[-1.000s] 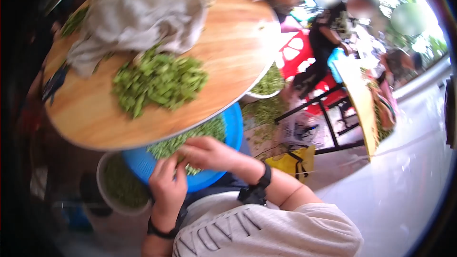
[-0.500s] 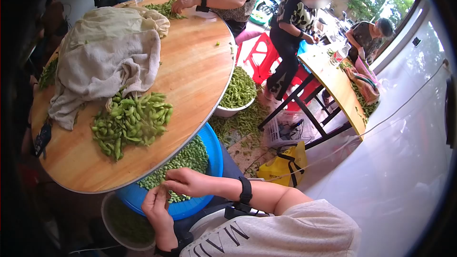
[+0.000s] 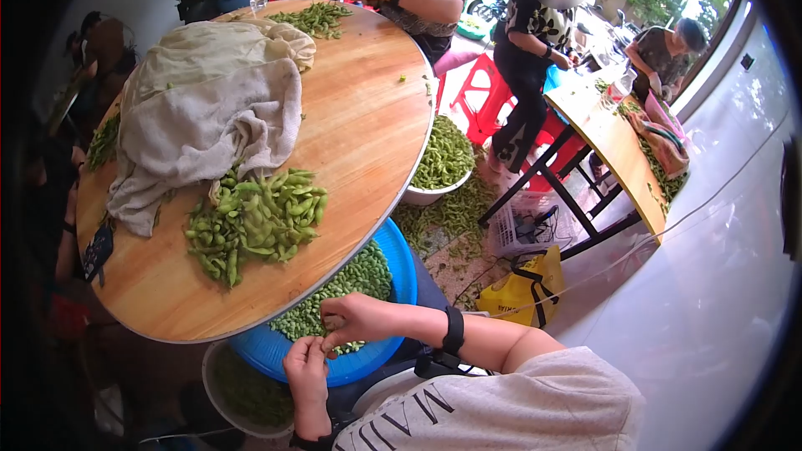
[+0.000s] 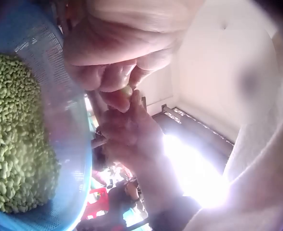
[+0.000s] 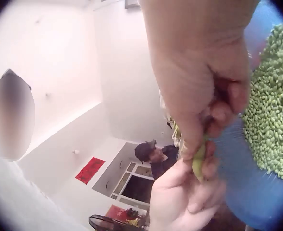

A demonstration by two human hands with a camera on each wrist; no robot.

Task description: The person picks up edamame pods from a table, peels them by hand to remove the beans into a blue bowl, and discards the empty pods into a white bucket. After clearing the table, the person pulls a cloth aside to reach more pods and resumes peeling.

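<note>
Both hands meet just over the near edge of a blue basket that holds shelled green beans. Between them is a green soybean pod, seen lengthwise in the right wrist view. My left hand pinches its lower end between thumb and fingers. The right hand grips the upper end with its thumb, other fingers curled into the palm. In the left wrist view a small bit of green shows at the fingertips; the rest of the pod is hidden there.
A round wooden table overhangs the basket, bearing a heap of pods and a draped cloth. Beside it stands a white tub of pods. A pale bucket sits below left, a yellow bag to the right. Other people sit around.
The head view swung, first bringing more of the room in, then shifting slightly back. Both hands stay together over the basket, with small finger movements at the pod.
</note>
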